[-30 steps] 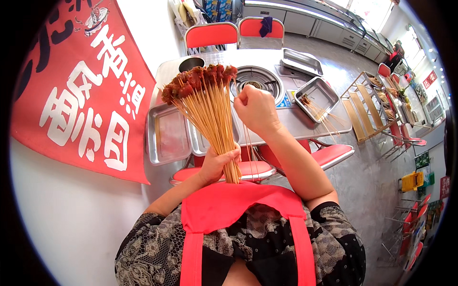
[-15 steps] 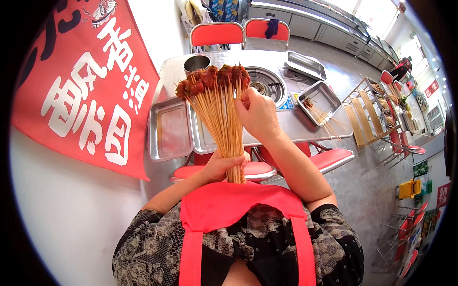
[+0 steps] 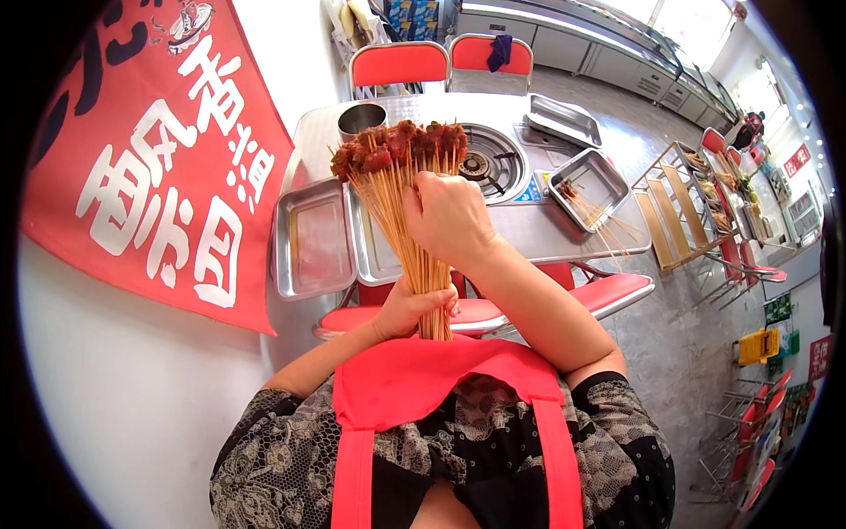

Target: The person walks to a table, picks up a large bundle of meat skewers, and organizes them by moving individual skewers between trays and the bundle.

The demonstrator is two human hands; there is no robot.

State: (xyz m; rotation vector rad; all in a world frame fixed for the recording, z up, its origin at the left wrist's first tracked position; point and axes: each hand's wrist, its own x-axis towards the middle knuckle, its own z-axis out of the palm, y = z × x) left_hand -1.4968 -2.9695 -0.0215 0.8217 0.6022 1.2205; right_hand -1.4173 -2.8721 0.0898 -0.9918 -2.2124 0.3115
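A thick bundle of bamboo skewers (image 3: 401, 189) stands nearly upright in front of me, its top ends carrying dark red meat pieces. My left hand (image 3: 410, 309) is closed around the lower ends of the sticks. Higher up, my right hand (image 3: 448, 216) wraps the middle of the bundle from the right side. The meat tips hover above a steel table (image 3: 564, 231) with a built-in round burner (image 3: 489, 159).
Two empty steel trays (image 3: 313, 240) lie side by side at the table's left. Another tray (image 3: 595, 181) with a few skewers sits right; one more is at the back. A steel cup (image 3: 361, 119), red chairs (image 3: 398, 63), a red banner (image 3: 150, 167) on the left wall.
The bundle has swung from leaning left to nearly upright and drawn together. My right hand has slid from its right edge to grip around the middle.
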